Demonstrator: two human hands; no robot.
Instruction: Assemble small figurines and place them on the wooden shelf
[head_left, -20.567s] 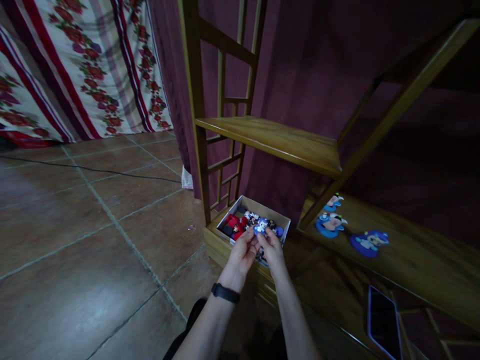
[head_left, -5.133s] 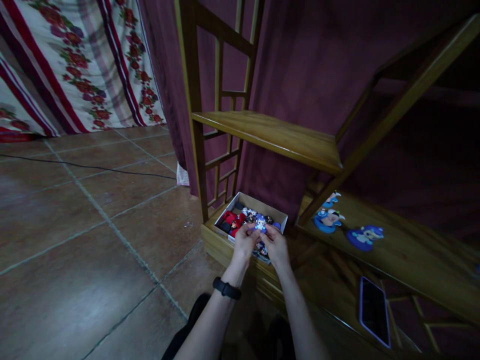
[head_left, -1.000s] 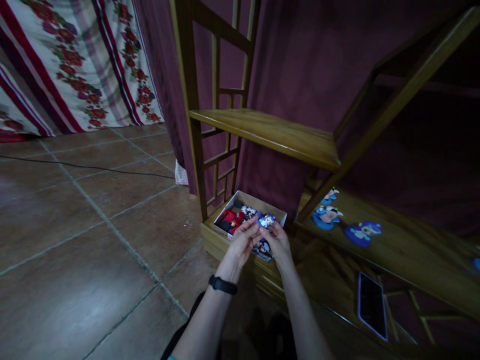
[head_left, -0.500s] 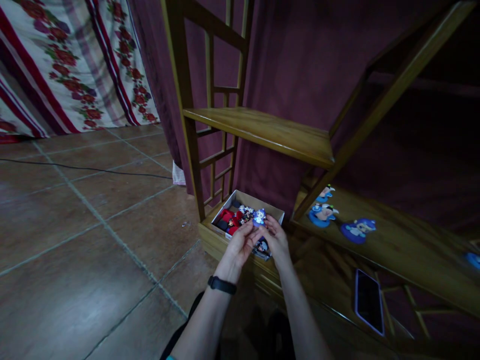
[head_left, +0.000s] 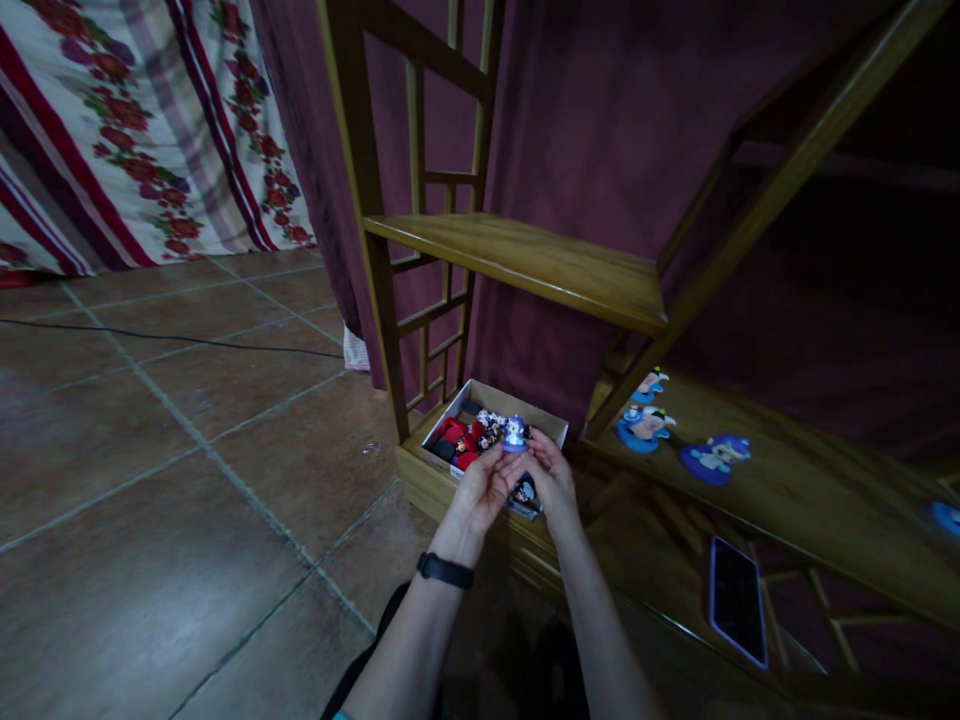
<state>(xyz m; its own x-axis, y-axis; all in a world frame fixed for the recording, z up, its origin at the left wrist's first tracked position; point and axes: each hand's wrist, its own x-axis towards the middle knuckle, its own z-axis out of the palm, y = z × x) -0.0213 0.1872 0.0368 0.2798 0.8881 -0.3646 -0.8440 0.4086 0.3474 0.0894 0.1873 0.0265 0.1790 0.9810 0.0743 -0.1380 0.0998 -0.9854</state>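
Note:
A small purple-and-white figurine (head_left: 514, 432) on a purple base is held upright between my two hands, above a shallow cardboard box (head_left: 541, 424). My left hand (head_left: 481, 487), with a black band on its wrist, has its fingertips at the base. From the other side, my right hand (head_left: 550, 474) grips the figurine's base; its fingers partly hide that edge. Inside the box lie several more figurines, among them a red one (head_left: 466, 440) and a dark one (head_left: 524, 491) near the front edge.
The box stands on the low end of a wooden shelf unit (head_left: 525, 262). To the right, a lower shelf bears a purple figurine (head_left: 716, 458), a blue-based figurine (head_left: 645, 428) and others. A tablet or phone (head_left: 737, 600) lies below them. A black cable (head_left: 172, 340) crosses the tiled floor.
The figurine has turned slightly and shifted a little to the left in my hands, standing more upright. The hands stay over the box.

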